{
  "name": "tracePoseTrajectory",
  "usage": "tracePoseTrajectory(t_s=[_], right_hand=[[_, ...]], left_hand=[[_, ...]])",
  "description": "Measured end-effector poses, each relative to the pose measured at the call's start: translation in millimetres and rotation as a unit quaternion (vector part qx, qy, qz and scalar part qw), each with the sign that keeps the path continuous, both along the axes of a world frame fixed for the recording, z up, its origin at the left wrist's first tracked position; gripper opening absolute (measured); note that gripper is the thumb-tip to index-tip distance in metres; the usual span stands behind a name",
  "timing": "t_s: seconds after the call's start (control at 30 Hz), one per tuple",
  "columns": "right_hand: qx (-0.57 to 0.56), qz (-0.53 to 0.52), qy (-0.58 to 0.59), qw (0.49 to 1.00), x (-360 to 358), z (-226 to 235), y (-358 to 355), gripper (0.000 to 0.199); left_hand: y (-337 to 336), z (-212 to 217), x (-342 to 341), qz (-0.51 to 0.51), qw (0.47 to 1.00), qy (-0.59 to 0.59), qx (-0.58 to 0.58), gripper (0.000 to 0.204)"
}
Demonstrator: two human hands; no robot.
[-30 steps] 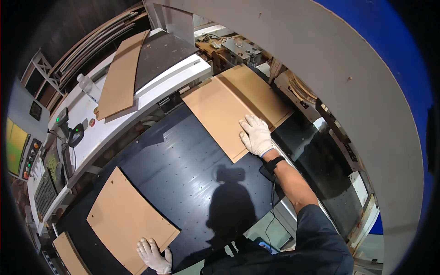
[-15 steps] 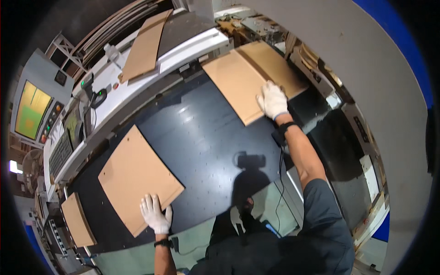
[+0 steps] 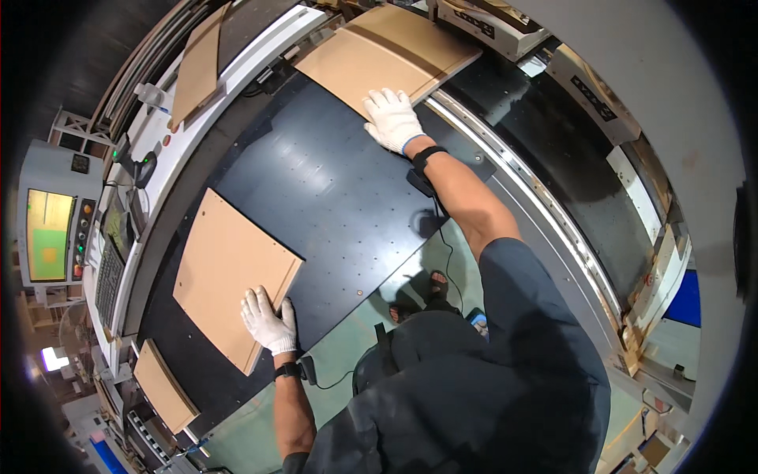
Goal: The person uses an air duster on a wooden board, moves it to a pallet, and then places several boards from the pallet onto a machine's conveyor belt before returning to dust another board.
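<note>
A person is leaning over a wide, matte black machine bed [image 3: 316, 182] dotted with small holes, seen from above through a fisheye lens. Both hands are wearing white knitted work gloves. The left hand [image 3: 268, 320] is lying flat, fingers spread, pressing on the near corner of a tan rectangular fibreboard panel [image 3: 229, 272] that is resting on the left part of the bed; the flat palm seems to be steadying or sliding the panel rather than gripping it. The right hand [image 3: 392, 118] is reaching far forward with the arm stretched out, fingers spread and lying flat on the near edge of a second, larger tan board [image 3: 387, 55] at the far end of the bed, likely holding it down in the same way. Neither hand is pinching anything.

A smaller tan panel [image 3: 162, 387] is lying at the bed's lower left corner, and a long narrow board [image 3: 197, 63] is resting on the white machine frame beyond. To the left, a grey control console with a lit green and yellow screen [image 3: 47, 235] is standing. A curved metal rail [image 3: 513, 186] is bordering the bed on the right. The floor below is pale green.
</note>
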State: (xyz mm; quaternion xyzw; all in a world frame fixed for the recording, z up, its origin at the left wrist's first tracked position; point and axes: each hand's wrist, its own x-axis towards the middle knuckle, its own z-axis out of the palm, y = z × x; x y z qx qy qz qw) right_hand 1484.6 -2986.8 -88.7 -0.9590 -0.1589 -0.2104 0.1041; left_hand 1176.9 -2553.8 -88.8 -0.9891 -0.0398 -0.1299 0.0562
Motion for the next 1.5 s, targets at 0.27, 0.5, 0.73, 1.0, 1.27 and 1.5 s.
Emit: tracePoseTrajectory(t_s=[0.27, 0.5, 0.73, 1.0, 1.27, 1.5], right_hand=[[-0.014, -0.015, -0.020, 1.000, 1, -2, 3, 0.055], [-0.038, -0.033, 0.014, 0.999, 1, 11, 14, 0.057], [-0.055, -0.033, 0.012, 0.998, 0, 15, 14, 0.057], [-0.068, -0.011, -0.006, 0.998, 10, 14, 32, 0.055], [-0.146, -0.028, 0.076, 0.986, 24, -8, 9, 0.065], [0.027, 0.235, 0.146, 0.961, -25, 14, 163, 0.056]], left_hand=[[-2, 5, -3, 0.014, 0.999, 0.023, -0.034, 0.078], [0, 13, -3, 0.025, 0.997, 0.026, -0.069, 0.076], [-3, 18, 1, 0.019, 0.996, 0.011, -0.081, 0.075], [-3, 26, -2, 0.020, 0.989, -0.027, -0.147, 0.059], [12, 33, -27, 0.048, 0.972, -0.077, -0.215, 0.056], [76, 41, -96, 0.479, 0.847, -0.063, -0.224, 0.078]])
